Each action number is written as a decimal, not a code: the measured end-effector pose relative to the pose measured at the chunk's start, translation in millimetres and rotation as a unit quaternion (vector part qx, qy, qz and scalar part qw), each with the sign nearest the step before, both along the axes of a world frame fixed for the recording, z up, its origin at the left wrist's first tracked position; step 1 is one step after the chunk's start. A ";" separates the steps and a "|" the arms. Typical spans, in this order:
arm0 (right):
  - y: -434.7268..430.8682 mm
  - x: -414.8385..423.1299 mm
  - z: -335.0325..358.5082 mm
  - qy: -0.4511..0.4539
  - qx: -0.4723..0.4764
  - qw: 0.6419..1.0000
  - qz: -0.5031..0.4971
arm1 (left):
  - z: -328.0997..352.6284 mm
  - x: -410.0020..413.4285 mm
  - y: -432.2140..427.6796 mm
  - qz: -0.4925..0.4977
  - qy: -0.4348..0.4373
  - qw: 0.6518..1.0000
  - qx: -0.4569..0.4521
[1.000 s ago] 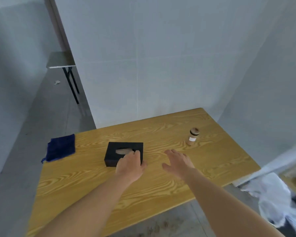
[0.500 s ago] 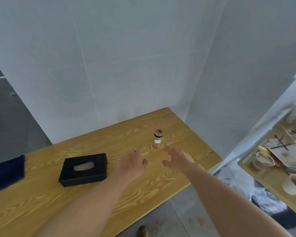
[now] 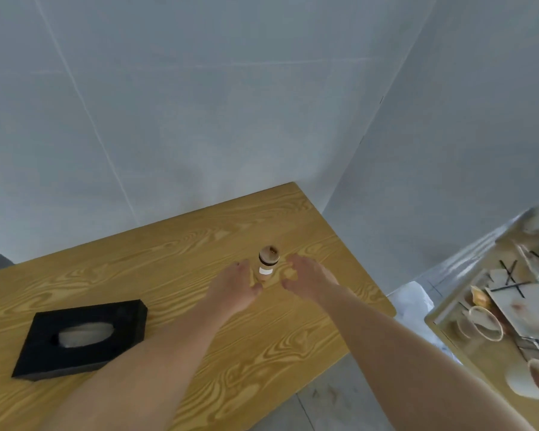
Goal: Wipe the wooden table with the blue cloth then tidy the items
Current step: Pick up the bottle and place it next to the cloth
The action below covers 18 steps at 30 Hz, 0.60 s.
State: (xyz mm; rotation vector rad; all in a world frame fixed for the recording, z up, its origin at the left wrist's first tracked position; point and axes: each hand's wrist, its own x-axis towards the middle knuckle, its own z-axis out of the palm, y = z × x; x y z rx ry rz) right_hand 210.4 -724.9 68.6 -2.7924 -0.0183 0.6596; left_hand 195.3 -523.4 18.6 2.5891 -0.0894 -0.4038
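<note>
The 2 hands flank a small upright bottle (image 3: 268,263) on the wooden table (image 3: 175,259); left hand (image 3: 235,289) and right hand (image 3: 307,276) have a loose, open grip, holding nothing; black tissue box (image 3: 84,337) lies well left.

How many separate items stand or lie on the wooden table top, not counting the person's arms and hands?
2: a small bottle standing upright between the two hands, and a black tissue box lying nearer the left. Anything beyond the frame's left edge is hidden.
</note>
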 end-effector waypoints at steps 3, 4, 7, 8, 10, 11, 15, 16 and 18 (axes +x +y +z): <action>-2.1 24.9 -13.6 0.017 0.010 1.000 -0.001 | -13.9 18.4 -4.7 0.004 0.026 0.999 -0.029; -3.5 32.5 -19.1 0.020 0.014 1.000 0.000 | -18.2 24.0 -6.3 0.012 0.035 0.998 -0.042; -7.5 52.9 -37.6 0.026 0.038 0.999 0.007 | -30.5 40.2 -12.3 0.036 0.052 0.996 -0.063; -8.7 58.7 -44.0 0.025 0.040 0.999 0.016 | -34.4 44.8 -14.7 0.043 0.053 0.996 -0.064; -10.6 68.8 -55.4 0.024 0.045 0.998 0.040 | -40.8 52.7 -19.9 0.061 0.056 0.994 -0.066; -11.3 73.3 -60.3 0.025 0.053 0.997 0.051 | -43.2 55.3 -22.6 0.072 0.059 0.993 -0.067; -13.0 88.8 -73.4 0.025 0.090 0.992 0.085 | -47.3 61.3 -35.2 0.104 0.064 0.990 -0.075; -13.1 92.3 -74.7 0.027 0.100 0.991 0.087 | -47.0 62.7 -38.2 0.110 0.060 0.989 -0.074; -13.8 97.5 -76.2 0.027 0.115 0.988 0.099 | -44.8 65.3 -43.2 0.127 0.051 0.988 -0.073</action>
